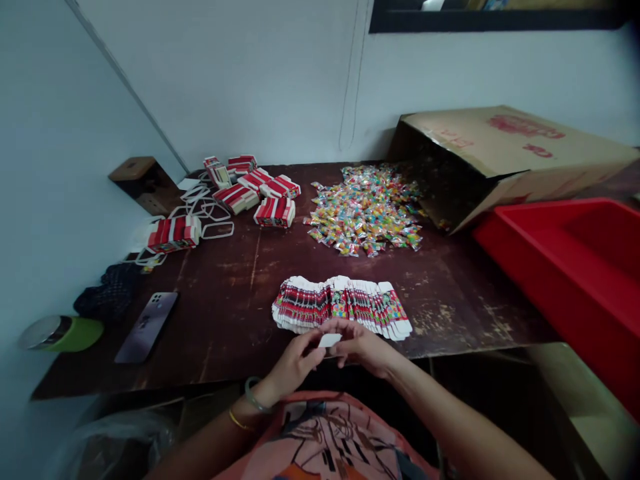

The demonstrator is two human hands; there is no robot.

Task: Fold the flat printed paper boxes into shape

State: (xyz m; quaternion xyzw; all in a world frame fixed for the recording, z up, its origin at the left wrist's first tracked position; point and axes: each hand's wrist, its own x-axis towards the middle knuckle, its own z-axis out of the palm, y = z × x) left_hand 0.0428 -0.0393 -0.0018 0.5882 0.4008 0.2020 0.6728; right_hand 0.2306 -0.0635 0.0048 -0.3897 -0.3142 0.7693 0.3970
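At the table's front edge, my left hand (299, 360) and my right hand (361, 348) meet around a small carton (330, 340). Its white end faces up between my fingers; the rest is hidden by them. Fingers of both hands are curled onto it from either side. Just beyond lies a fanned row of flat red-and-white printed cartons (305, 303), overlapping one another. Farther back is a heap of small clear-wrapped candies (367, 207) in many colours.
Bundled carton stacks (274, 212) and white bands (218, 230) lie back left. A phone (149, 327), a green-sided cup (75, 335) and dark cloth (111, 293) are at left. At right, an open cardboard box (520, 150) lies on its side behind a red bin (560, 267).
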